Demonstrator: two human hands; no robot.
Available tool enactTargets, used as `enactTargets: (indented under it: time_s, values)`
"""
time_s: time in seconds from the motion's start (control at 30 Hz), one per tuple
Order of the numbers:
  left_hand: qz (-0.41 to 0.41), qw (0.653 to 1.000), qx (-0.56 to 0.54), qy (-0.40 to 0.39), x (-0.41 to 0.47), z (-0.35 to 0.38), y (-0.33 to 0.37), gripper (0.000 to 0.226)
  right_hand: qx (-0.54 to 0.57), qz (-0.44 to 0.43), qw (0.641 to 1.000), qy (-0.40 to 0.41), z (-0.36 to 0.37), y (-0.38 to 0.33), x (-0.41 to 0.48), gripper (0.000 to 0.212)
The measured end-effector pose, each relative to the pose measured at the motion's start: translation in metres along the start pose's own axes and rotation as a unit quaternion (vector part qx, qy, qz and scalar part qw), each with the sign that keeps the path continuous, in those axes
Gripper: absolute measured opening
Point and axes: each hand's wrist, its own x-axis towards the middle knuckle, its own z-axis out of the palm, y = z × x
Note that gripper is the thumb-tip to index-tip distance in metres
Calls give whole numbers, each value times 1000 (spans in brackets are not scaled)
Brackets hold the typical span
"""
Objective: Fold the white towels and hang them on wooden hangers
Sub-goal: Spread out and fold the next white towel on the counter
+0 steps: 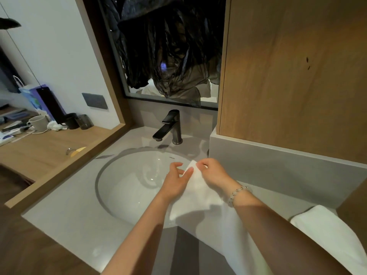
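Note:
A white towel [200,197] hangs in the air over the right side of the round sink [127,187], its far corner pointing at the tap. My left hand [175,182] pinches the towel's left edge near that corner. My right hand [212,172], with a bead bracelet on the wrist, grips the same corner from the right. The towel's lower part drops over the counter's front edge between my forearms. A second white towel [327,231] lies folded on the counter at the right. No wooden hanger is in view.
A dark tap [170,126] stands behind the sink. Above it a mirror [170,56] shows black plastic bags. A wooden cabinet [294,72] rises at the right. To the left, a wooden shelf [39,147] carries a mug [38,123], dark cups and a blue paper bag.

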Motion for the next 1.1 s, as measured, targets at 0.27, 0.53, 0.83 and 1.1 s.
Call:
enactTargets:
  time_s: [0.27,0.53,0.83,1.1]
  values:
    - [-99,976,109,-161,-38,-47,-44,29,-282,-38,959,-19,-2,4,8,34]
    - [-208,900,374,-79,-70,-128,-98,50,-340,-154,923,-88,108,-20,-10,31]
    - [-214,918,330,49,-97,-214,-156,52,-347,-250,903,-49,206,-64,4,34]
    - [-235,895,344,160,-102,-281,-189,57,-290,-308,906,17,289,-92,25,15]
